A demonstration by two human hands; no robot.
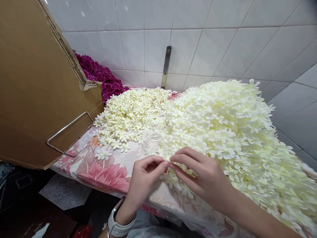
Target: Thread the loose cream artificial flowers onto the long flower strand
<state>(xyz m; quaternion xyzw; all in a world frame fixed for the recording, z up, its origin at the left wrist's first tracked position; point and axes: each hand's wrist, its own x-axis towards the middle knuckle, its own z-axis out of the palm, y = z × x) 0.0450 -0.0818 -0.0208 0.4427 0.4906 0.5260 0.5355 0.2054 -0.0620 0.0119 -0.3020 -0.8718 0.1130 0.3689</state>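
Here, we're working what seems one flower (167,159), mostly hidden, pinched between the fingertips (166,164) of our left hand (146,175) and right hand (206,177), near the cup (154,135) and beside the big pile (230,122), and the next move, we judge, calls for a light, steady hold.

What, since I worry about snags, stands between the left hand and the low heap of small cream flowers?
Nothing visible: only pink-and-white floral tablecloth lies between the left hand and the near edge of the low heap of small cream flowers. The clear round plastic container stands right of that path.
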